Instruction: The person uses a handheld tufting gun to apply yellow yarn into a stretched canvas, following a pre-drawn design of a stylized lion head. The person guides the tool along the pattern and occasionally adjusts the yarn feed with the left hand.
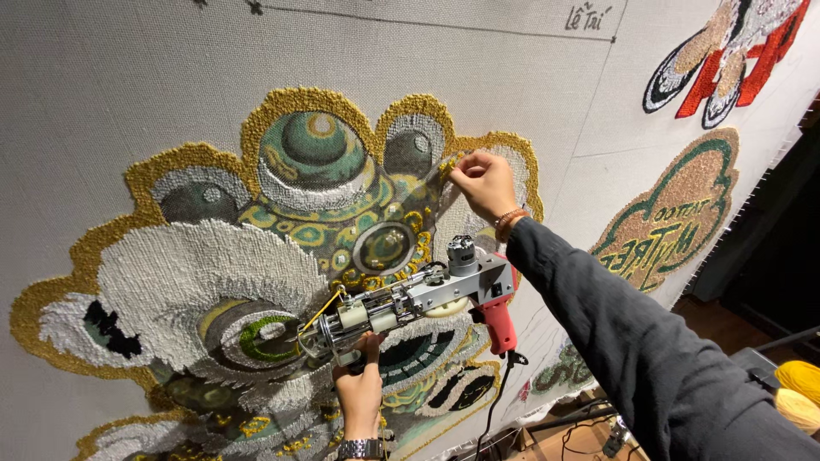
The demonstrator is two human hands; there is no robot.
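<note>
We look at a big grey cloth (111,77) stretched upright, and most of its left and middle is filled by a tufted picture (213,265) in white, gold, green and grey loops, with round eye-like shapes and a gold scalloped edge.

Low in the middle, our left hand (359,388) comes up from below, a metal wristwatch (360,448) on the wrist. Its fingers are closed around the lower front handle of a tufting gun (418,294), near the tool's nose, which lies against the white and grey loops. A yellow yarn (320,312) runs along the front of the gun to the needle end. The gun's body is silvery metal with a small motor on top, and it slopes up to the right, where a pinkish-red grip (498,324) hangs free with a black cord (495,401) trailing down from it.

Above the gun, our right hand (483,183) reaches to the gold edge of the picture. Thumb and forefinger are pinched narrow on the yellow loops there; whether they hold a loose strand we cannot tell. A beaded bracelet (509,220) sits at the wrist, and a dark sleeve (632,341) runs down to the lower right.

Farther right on the cloth are a green and tan tufted piece (675,213) and, at the top corner, a red, white and black one (735,51).
</note>
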